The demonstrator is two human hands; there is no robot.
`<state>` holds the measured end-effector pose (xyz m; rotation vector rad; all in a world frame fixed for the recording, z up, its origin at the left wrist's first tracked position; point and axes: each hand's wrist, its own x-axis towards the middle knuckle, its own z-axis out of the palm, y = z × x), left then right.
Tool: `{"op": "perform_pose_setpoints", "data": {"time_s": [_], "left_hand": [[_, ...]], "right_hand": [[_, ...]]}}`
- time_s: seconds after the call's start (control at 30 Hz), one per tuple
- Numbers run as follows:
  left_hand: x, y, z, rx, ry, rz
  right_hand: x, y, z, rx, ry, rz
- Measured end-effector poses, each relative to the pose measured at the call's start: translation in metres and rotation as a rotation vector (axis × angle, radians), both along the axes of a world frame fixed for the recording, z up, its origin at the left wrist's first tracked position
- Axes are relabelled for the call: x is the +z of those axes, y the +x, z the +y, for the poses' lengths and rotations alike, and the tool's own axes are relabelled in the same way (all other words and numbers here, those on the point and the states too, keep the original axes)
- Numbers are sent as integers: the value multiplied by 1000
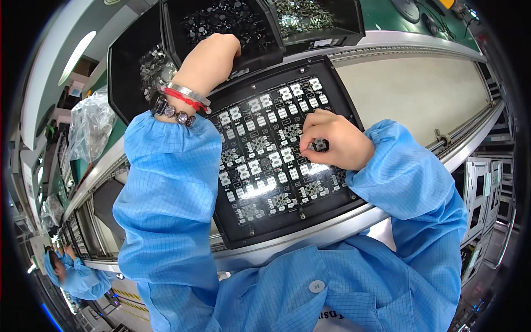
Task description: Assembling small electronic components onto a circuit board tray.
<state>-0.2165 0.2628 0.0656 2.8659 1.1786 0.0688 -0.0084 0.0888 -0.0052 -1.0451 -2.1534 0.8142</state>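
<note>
Over the conveyor [412, 83], right hand [338, 141] curls above circuit boards [276, 157].

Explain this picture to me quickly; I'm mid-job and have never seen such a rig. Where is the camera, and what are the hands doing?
There is no robot: these are one person's bare hands. A head-worn fisheye camera looks down, so straight edges bend and left is the person's left. Below lies a black tray of circuit boards with pale parts. Beyond it, bins hold loose parts; dark round ones fill the middle bin. The left hand reaches over that bin, its fingertips hidden. The right hand is over the boards, fingers curled towards the thumb. I can't tell whether either hand holds anything.
</note>
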Motion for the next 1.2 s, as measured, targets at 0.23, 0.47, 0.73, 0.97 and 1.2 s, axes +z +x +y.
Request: {"op": "perform_pose_setpoints", "data": {"time_s": [0.23, 0.47, 0.73, 0.97, 1.2], "left_hand": [[-12, -10, 14, -36, 257, -67], [-8, -5, 10, -43, 259, 24], [-17, 9, 26, 43, 279, 97], [-9, 15, 9, 31, 170, -105], [-7, 18, 6, 54, 138, -194]], "right_hand": [[2, -7, -3, -4, -3, -41], [24, 5, 20, 11, 31, 2], [45, 64, 159, -528, 176, -266], [34, 40, 198, -359, 61, -585], [61, 42, 182, -421, 83, -484]]}}
